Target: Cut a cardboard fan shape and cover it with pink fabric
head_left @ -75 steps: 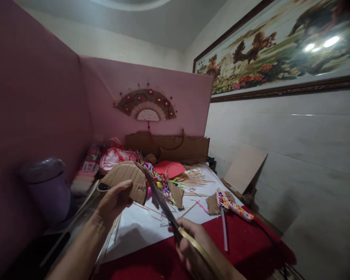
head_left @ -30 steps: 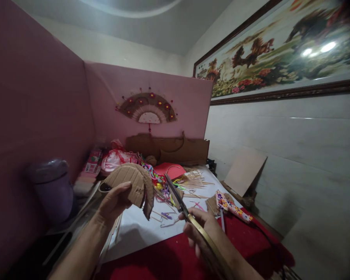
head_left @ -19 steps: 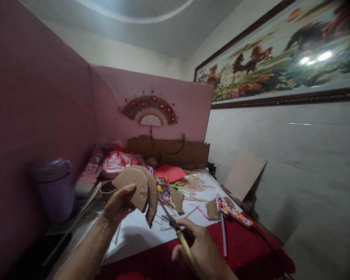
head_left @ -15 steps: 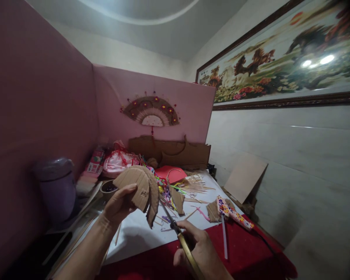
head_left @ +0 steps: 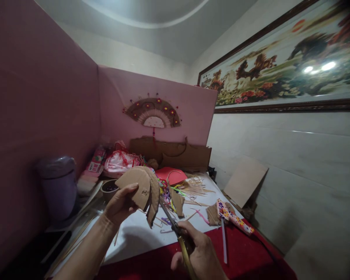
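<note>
My left hand (head_left: 121, 205) is closed on a curved piece of brown cardboard (head_left: 137, 186), held up over the table. A cut strip of it hangs down at its right edge. My right hand (head_left: 200, 254) grips gold-handled scissors (head_left: 175, 229), their blades pointing up-left at the cardboard's lower right edge. Below lies a white sheet (head_left: 140, 233) on a red cloth (head_left: 239, 252).
The table holds wooden sticks (head_left: 194, 186), coloured strips, cardboard scraps (head_left: 212, 214), a floral-patterned tool (head_left: 235, 217), red paper (head_left: 170, 174) and a pink bag (head_left: 121, 161). A purple bin (head_left: 56, 186) stands left. A cardboard fan (head_left: 153, 112) hangs on the pink partition.
The scissors pulled away to the right, then came back to the cardboard's lower right edge. A cut strip now hangs from the cardboard. The view drifted slightly left.
</note>
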Tool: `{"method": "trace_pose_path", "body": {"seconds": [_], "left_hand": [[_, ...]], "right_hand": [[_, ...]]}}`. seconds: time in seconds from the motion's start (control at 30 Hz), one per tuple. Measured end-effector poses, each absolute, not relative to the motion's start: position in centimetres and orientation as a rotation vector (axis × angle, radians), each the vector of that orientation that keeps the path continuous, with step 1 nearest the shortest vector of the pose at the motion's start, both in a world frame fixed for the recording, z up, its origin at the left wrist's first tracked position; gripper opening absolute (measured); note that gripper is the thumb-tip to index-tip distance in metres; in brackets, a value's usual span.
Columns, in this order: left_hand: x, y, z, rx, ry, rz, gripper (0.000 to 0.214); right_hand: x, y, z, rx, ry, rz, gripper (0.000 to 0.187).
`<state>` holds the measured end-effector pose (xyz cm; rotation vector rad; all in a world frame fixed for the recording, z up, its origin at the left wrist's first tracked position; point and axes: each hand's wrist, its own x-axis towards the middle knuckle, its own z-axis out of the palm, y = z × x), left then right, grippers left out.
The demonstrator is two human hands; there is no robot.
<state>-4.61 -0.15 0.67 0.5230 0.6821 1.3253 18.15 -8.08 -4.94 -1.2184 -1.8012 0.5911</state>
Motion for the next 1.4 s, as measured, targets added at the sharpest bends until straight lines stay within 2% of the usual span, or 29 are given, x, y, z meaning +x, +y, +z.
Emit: {"method": "trace_pose_path", "body": {"seconds": [0.1,0.33,0.53,0.67,0.87,1.0,1.1,1.2,1.3,1.4], "left_hand": [[-4.5,-0.2,0.7,0.512,0.682,1.319,0.010],[-4.4,-0.3,0.8,0.513,0.670,1.317,0.008],[-4.2,-0.3,0.7,0.509,0.679,1.270,0.008],[-4.0,-0.2,0.5,0.532,0.638,1.303,0.013],[-3.4,-0.5,0.9,0.528,0.681,1.348,0.012],[-3.6,-0.2,0.7,0.543,0.718,1.370,0.012],[-4.0,0.3,0.3,0.569,0.711,1.425,0.013],[-4.3,0.5,0.1,0.737,0.689,1.436,0.006],[-4.0,0.3,0.0,0.984,0.679,1.363,0.020],[-3.6,0.1,0.0,1.046,0.730,1.361,0.019]], "right_hand": [[18.1,-8.1,-5.4,-1.201,-1.810,0.543,0.042],[18.0,-7.7,-6.9,-1.109,-1.697,0.813,0.056],[18.1,-8.2,-6.0,-1.110,-1.690,1.048,0.046],[17.4,-8.6,-5.7,-1.122,-1.725,1.144,0.057],[16.6,-9.2,-5.8,-1.171,-1.815,0.843,0.067],[18.2,-9.5,-5.4,-1.374,-1.841,0.568,0.053],[20.1,-9.9,-5.0,-1.549,-1.791,0.498,0.045],[21.2,-10.5,-4.6,-1.556,-1.668,0.621,0.051],[20.7,-11.2,-4.2,-1.344,-1.588,0.951,0.067],[19.7,-11.6,-3.7,-1.171,-1.555,1.226,0.075]]}}
